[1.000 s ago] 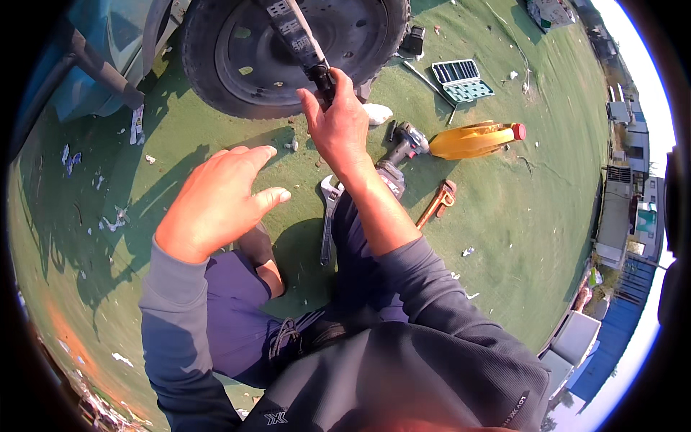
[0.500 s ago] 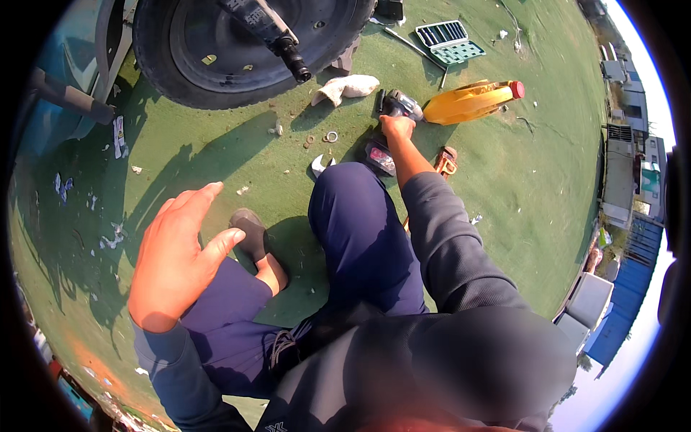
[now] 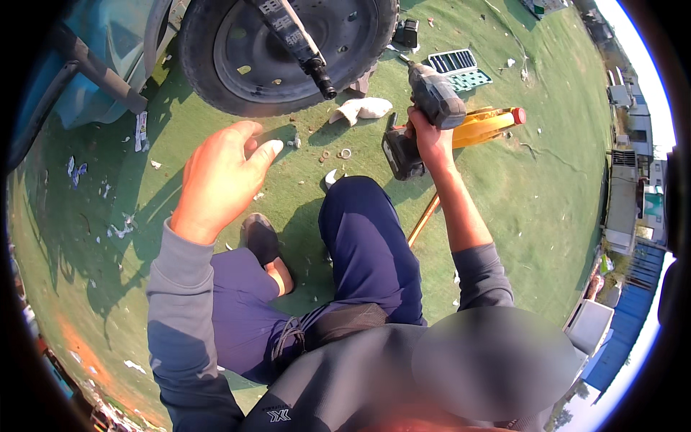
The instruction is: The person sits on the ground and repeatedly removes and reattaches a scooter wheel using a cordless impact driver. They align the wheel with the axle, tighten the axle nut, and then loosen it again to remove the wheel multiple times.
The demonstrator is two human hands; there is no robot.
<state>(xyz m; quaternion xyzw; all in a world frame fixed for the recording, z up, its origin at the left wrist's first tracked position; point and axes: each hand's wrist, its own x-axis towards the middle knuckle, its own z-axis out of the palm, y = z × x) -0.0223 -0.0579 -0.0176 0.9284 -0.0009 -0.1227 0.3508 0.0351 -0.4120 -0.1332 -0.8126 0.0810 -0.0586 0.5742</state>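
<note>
My right hand [image 3: 433, 144] is wrapped round the grip of a dark cordless power drill [image 3: 437, 99], held above the ground with its nose pointing away from me. The drill's battery base hangs at the left of my wrist. My left hand [image 3: 219, 176] is in the air over the ground, fingers loosely bent, thumb apart, with nothing in it. Beyond it is a black-tyred wheel [image 3: 200, 61], with a dark fork leg ending in a threaded axle [image 3: 321, 78] in front of it. A metal ring [image 3: 345, 153] lies on the ground between my hands.
Behind the drill lies a yellow jug [image 3: 489, 127] with a red cap. Farther off are an open green socket case [image 3: 471, 81] and a black battery-like block [image 3: 406, 32]. A whitish glove-like cloth [image 3: 362, 109] lies by the wheel. Wrench jaws [image 3: 330, 178] show beside my knee, an orange handle [image 3: 425, 219] right of it.
My right hand has lifted the drill off the ground and turned it to point away. My left hand has moved forward and right, toward the wheel. The view has shifted slightly.
</note>
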